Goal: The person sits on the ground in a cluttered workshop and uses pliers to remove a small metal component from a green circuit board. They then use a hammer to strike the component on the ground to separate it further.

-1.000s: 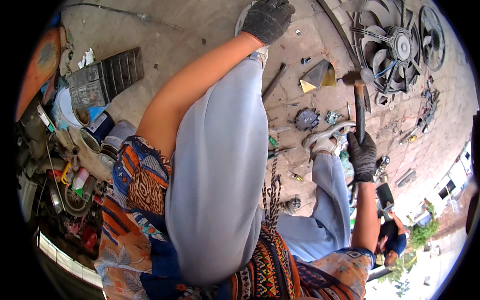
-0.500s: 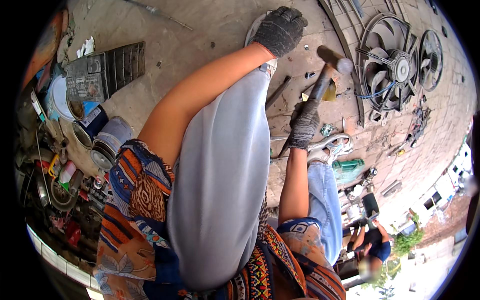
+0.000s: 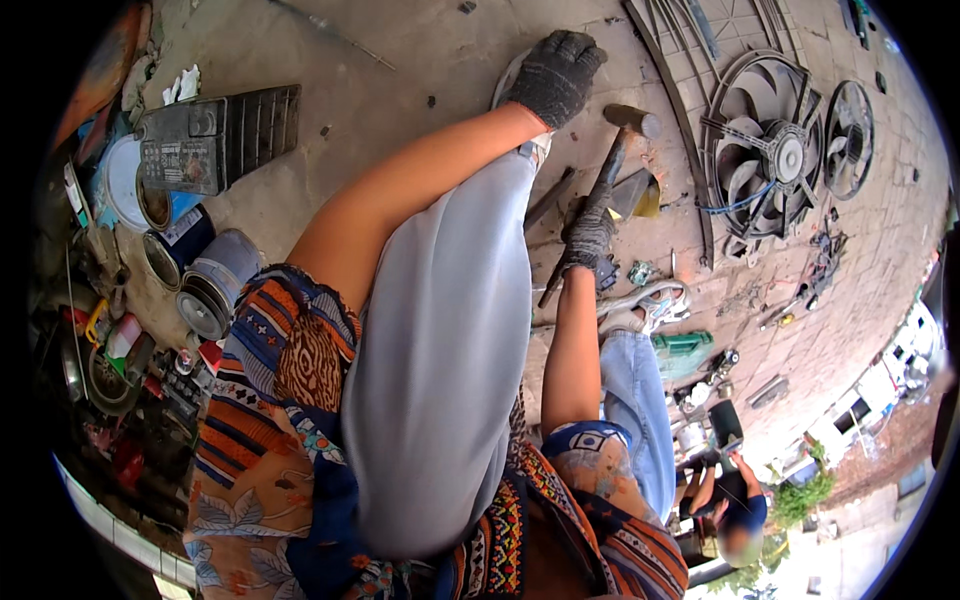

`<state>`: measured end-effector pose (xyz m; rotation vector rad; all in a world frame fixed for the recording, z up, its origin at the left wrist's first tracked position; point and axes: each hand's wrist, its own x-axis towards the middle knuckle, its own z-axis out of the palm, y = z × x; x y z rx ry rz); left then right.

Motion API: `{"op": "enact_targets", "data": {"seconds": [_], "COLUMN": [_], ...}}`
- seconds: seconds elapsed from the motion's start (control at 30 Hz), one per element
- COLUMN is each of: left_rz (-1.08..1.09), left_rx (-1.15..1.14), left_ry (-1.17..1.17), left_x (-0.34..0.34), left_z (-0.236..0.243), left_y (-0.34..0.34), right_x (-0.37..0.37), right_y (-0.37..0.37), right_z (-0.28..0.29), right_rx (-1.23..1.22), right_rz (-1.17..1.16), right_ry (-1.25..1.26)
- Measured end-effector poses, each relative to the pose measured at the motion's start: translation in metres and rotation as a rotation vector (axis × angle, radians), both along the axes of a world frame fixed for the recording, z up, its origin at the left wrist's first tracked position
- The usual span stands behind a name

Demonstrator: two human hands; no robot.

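Note:
My right hand [image 3: 588,238], in a dark grey knit glove, is closed around the shaft of a hammer [image 3: 607,165]. The hammer's blunt metal head is raised toward the far side, and the shaft's lower end sticks out below my fist. My left hand [image 3: 556,78], gloved the same way, is beyond my left knee, by my left shoe. Its fingers are curled down, with the back of the glove toward me; anything they hold is hidden. Near the hammer are a bent metal piece [image 3: 636,193] with a yellowish side and a dark flat bar [image 3: 549,198].
On the right lie a radiator fan in its frame [image 3: 788,155], a smaller fan ring [image 3: 850,140] and a long curved strip [image 3: 690,130]. A black battery case [image 3: 215,140] and paint cans [image 3: 222,270] stand left. Beyond my right sandal [image 3: 660,303] is a green container [image 3: 684,353]. Another person [image 3: 735,500] works farther right.
My right hand and the hammer have shifted left, the hammer head coming nearer my left hand. My left hand stays by the shoe. The whole view has tilted slightly.

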<state>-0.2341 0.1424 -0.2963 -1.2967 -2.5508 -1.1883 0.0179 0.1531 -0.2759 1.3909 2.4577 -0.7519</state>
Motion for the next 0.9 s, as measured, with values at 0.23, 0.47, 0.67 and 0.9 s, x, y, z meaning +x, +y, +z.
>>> {"op": "enact_targets", "data": {"seconds": [0.23,0.47,0.67,0.9], "left_rz": [0.049,-0.010,-0.046,0.032], "left_rx": [0.045,0.007,-0.110,0.005], "left_ry": [0.000,0.042,0.035,0.051], "left_x": [-0.004,-0.005,-0.001,-0.003], "left_z": [0.015,0.005,-0.002,0.012], "left_y": [-0.006,0.001,-0.002,-0.005], "right_x": [-0.019,0.005,0.021,-0.032], "right_y": [0.019,-0.004,0.010,0.031], "right_z": [0.066,0.009,0.004,0.086], "right_rx": [-0.159,0.202,0.063,0.539], "right_rz": [-0.527,0.065,0.174,0.364], "right_ry": [0.411,0.050,-0.098,0.353]}}
